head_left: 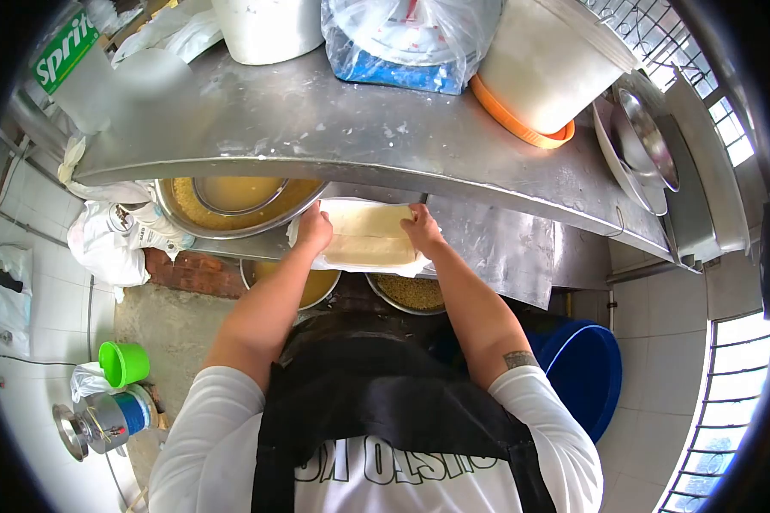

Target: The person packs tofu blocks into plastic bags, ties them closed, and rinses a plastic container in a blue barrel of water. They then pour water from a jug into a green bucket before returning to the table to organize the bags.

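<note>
Between my hands is a shallow white tray [376, 267] with a crinkled, sheet-like rim. A pale cream, dough-like slab [366, 224] lies in it, marked by a lengthwise crease. My left hand [315, 227] is closed on the tray's left end, fingers partly hidden. Gripping the right end, my right hand [421, 227] has its thumb over the edge. The tray is over the front of the steel worktop [496, 248]. Just left of it sits a large metal basin [312, 203] of yellowish liquid, with a round metal bowl [239, 195] inside.
Above the worktop runs a steel shelf [334, 137] with a bagged scale [411, 43], a white bucket [547, 68] and metal bowls [646, 137]. Below stand a basin of yellow grains [409, 292] and a basin of yellow liquid [316, 286]. A blue barrel [586, 368] is at the right.
</note>
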Action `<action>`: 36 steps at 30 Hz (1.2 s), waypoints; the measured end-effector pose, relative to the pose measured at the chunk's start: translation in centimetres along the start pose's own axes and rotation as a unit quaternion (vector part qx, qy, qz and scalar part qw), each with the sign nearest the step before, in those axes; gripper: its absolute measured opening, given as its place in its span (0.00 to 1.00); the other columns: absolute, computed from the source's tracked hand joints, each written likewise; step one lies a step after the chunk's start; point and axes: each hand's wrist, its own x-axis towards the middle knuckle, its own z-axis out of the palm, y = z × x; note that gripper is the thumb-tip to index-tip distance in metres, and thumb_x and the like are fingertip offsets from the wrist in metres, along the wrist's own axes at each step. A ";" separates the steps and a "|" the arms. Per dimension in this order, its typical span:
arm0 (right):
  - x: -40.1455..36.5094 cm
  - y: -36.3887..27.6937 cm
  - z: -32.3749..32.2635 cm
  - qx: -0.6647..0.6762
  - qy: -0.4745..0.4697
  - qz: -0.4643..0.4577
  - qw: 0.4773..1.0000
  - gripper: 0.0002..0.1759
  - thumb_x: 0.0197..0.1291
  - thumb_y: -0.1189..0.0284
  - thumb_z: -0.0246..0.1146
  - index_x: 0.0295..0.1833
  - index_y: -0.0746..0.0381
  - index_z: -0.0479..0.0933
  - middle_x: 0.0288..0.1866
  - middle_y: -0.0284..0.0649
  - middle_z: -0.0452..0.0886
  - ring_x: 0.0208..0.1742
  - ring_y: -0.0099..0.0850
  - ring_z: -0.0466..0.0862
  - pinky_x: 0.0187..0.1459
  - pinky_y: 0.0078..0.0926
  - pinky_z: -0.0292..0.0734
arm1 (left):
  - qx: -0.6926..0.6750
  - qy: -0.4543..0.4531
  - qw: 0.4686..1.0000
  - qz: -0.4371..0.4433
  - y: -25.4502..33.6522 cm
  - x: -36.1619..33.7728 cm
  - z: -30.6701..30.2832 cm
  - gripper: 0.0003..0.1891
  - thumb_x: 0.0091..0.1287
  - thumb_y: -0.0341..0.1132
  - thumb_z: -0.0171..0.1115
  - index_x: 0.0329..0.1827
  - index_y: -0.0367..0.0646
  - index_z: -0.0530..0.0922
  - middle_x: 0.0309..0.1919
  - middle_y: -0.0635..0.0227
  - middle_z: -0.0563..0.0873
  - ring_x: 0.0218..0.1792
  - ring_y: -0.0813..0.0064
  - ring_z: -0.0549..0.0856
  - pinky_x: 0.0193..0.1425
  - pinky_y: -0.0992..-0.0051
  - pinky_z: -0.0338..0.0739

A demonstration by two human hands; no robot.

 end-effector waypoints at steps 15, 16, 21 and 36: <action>-3.2 -3.1 0.4 -0.227 -0.016 -0.133 0.965 0.43 0.69 0.65 0.61 0.85 0.62 0.51 0.86 0.58 0.52 0.85 0.53 0.55 0.82 0.50 0.51 | 0.147 -0.093 0.983 -0.063 9.2 -4.1 -4.7 0.44 0.72 0.45 0.62 0.86 0.42 0.49 0.76 0.32 0.64 0.77 0.43 0.67 0.81 0.57 0.63; -3.7 -3.1 0.0 -0.227 0.028 -0.215 0.949 0.39 0.69 0.66 0.62 0.82 0.64 0.58 0.81 0.58 0.62 0.81 0.52 0.63 0.79 0.49 0.59 | 0.139 -0.050 0.989 -0.017 8.4 -4.5 -4.2 0.43 0.71 0.44 0.64 0.85 0.47 0.52 0.69 0.32 0.71 0.72 0.39 0.71 0.78 0.53 0.66; -9.2 -1.7 -3.7 0.082 0.134 -0.156 0.975 0.26 0.66 0.70 0.68 0.66 0.67 0.71 0.61 0.57 0.78 0.57 0.49 0.82 0.60 0.44 0.79 | 0.122 0.070 0.965 0.221 5.5 -9.6 -5.7 0.35 0.69 0.42 0.67 0.76 0.37 0.65 0.59 0.40 0.78 0.59 0.40 0.77 0.66 0.49 0.72; -14.2 19.6 -22.4 0.451 0.484 0.139 0.737 0.09 0.62 0.69 0.68 0.37 0.61 0.76 0.24 0.35 0.76 0.21 0.29 0.76 0.20 0.31 0.71 | -0.400 -0.052 0.895 -0.189 0.1 -8.1 -5.6 0.21 0.77 0.44 0.63 0.65 0.41 0.74 0.54 0.64 0.85 0.50 0.72 0.87 0.45 0.69 0.83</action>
